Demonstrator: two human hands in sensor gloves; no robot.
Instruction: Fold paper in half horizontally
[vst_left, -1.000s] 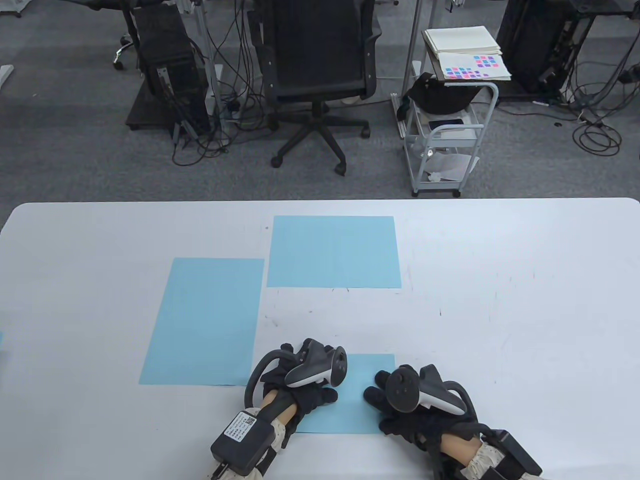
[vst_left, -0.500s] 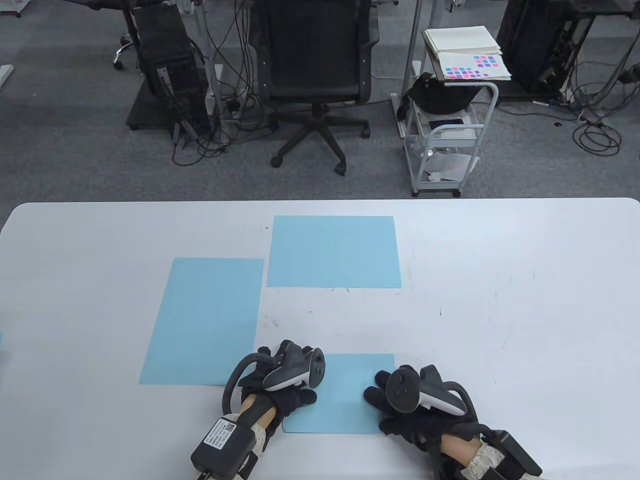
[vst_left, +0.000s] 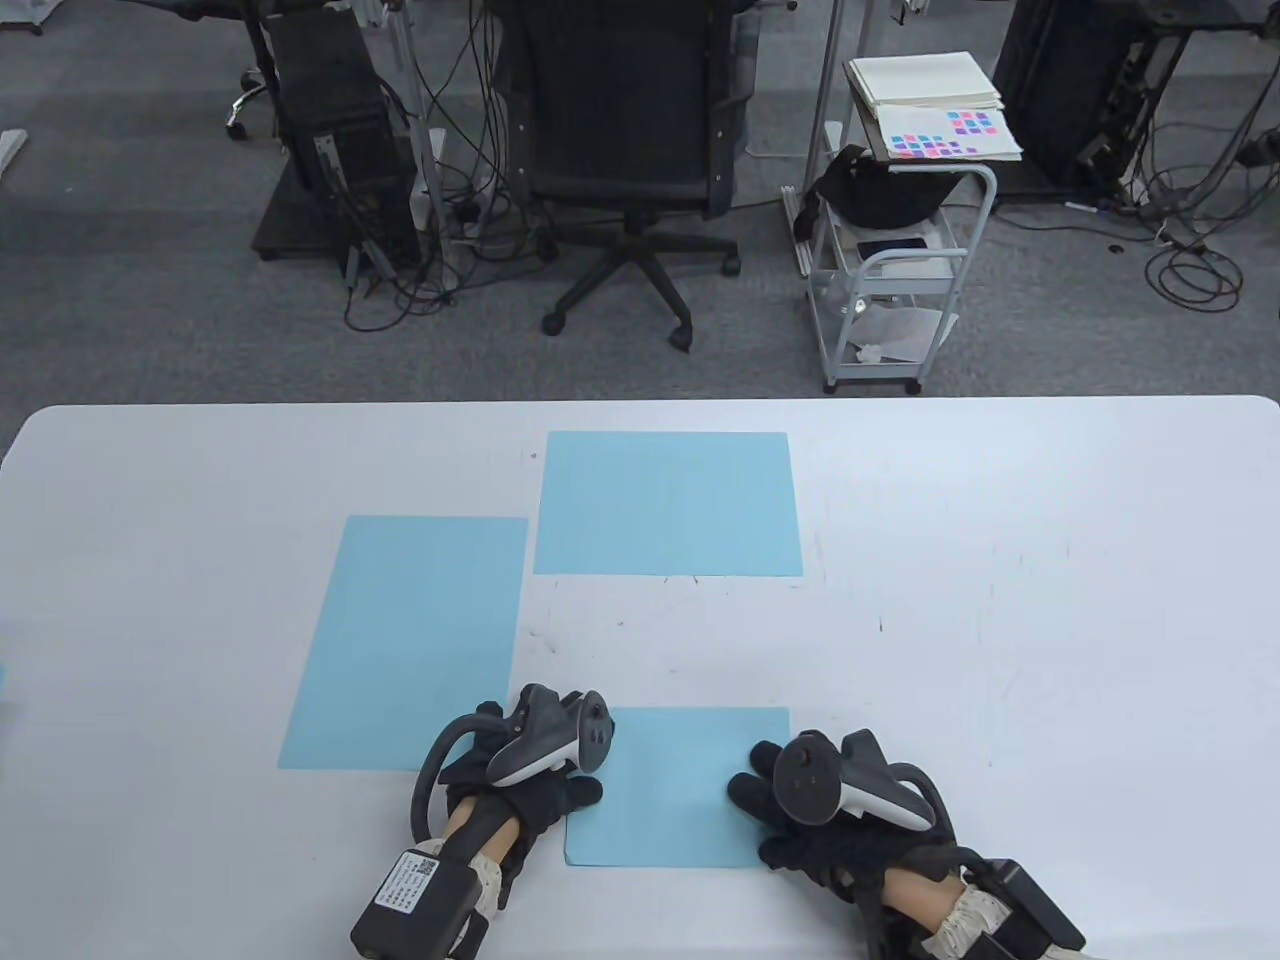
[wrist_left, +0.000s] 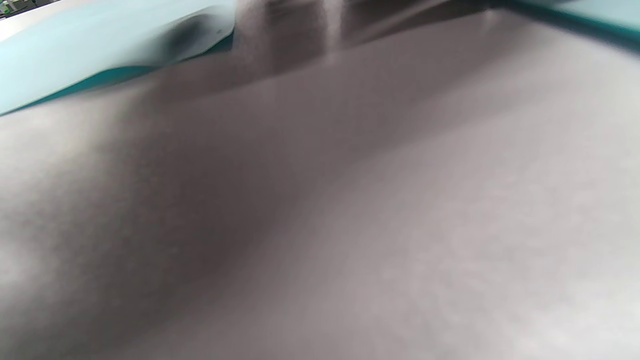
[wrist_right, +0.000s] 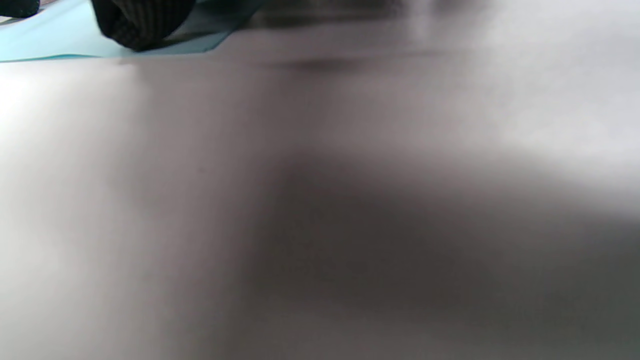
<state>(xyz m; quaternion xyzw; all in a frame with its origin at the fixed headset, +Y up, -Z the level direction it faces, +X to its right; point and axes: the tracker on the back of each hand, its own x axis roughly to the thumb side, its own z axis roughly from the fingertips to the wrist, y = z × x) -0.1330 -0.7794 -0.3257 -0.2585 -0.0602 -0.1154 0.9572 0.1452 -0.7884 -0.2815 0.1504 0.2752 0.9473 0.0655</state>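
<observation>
White tabletop (vst_left: 1000, 600), office clutter behind. Left to right: tall blue sheet (vst_left: 410, 640) flat at left, wider blue sheet (vst_left: 667, 503) beyond centre, both untouched. Left hand (vst_left: 530, 790) resting at left edge of folded paper (vst_left: 670, 790), near front edge between the hands; fingers (vst_left: 585, 792) on the paper's corner, spread or curled cannot tell. Right hand (vst_left: 810, 810) pressing paper's right edge, fingers (vst_left: 745, 790) laid flat. Likely light, thin, floppy, prone to sliding on the smooth top. Best pinned flat on one side, pinched at edge corners, creased by sweeping along the fold.
</observation>
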